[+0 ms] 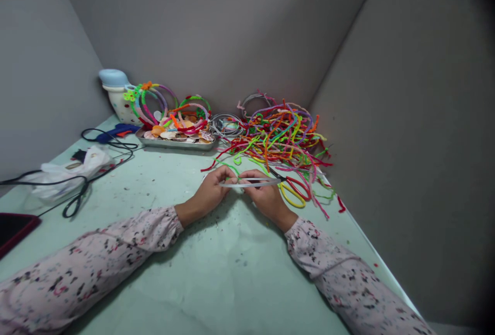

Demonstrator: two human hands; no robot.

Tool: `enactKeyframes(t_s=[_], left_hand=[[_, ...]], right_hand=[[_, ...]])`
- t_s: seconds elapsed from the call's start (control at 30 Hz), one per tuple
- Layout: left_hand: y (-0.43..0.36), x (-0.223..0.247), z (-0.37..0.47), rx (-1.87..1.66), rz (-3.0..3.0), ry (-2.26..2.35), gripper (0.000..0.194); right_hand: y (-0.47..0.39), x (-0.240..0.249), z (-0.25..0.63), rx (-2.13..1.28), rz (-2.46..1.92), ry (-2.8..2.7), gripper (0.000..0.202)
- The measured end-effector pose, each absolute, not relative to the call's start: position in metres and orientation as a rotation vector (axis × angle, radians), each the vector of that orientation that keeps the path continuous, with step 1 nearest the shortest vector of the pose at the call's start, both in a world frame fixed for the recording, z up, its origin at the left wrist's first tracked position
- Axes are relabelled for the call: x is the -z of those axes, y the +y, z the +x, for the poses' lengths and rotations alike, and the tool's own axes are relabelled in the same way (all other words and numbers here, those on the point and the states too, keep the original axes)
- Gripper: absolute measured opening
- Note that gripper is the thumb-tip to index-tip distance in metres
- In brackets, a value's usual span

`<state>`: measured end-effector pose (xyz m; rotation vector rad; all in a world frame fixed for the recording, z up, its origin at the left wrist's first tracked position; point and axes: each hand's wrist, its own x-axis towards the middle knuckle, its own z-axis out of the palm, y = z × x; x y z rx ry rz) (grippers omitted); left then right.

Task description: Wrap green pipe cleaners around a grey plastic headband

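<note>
Two hands meet at the middle of a pale green table (240, 273), both pinched closed on a thin, pale grey band (250, 182) that lies level between them, just above the tabletop. The left hand (211, 193) grips the band's left end with its fingertips curled inward, knuckles up, wrist low on the table. The right hand (266, 198) holds the band nearer its right part, fingers folded over it, palm down. Both forearms wear sleeves with a small flower print and reach in from the bottom corners, angled toward each other so the hands almost touch.

Just beside the right hand lie scissors (294, 188) with one red and one yellow handle loop, blades pointing toward the hands. Behind them, against the grey back wall, sits a loose heap of fuzzy craft wires (286, 134) in red, orange, green, yellow and purple. To the left of the heap is a coil of grey bands (226, 124), then a shallow metal tray (176, 144) holding seashells and hoops wrapped in bright colours. A white and blue container (116, 95) stands in the far left corner. Nearer on the left are a blue glue gun (116, 132), a black cord (96, 167) and a crumpled white plastic bag (65, 172). Small scraps speckle the table
</note>
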<state>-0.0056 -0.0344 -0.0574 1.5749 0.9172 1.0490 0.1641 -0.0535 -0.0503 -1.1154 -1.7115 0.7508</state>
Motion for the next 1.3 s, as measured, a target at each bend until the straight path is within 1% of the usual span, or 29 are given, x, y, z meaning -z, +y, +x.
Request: enactKeyframes(t_s=[0.5,0.93,1.3], left_hand=[[-0.0383,0.0538,-0.0074,-1.126,1.741,0.904,0.022],[-0.0411,0.0509,-0.0083,-1.147,1.852,0.912,0.022],[-0.0419,0.0484,-0.0076,-1.169,1.841,0.913,0.021]], right_hand=[[-0.0532,0.0559,0.1626,-0.796,-1.053,-1.615,0.023],[-0.0532,0.0508,0.1628,-0.690,-1.044,-1.661,0.018],[-0.0551,0.0483,0.1635,-0.764,-1.074,-1.653,0.020]])
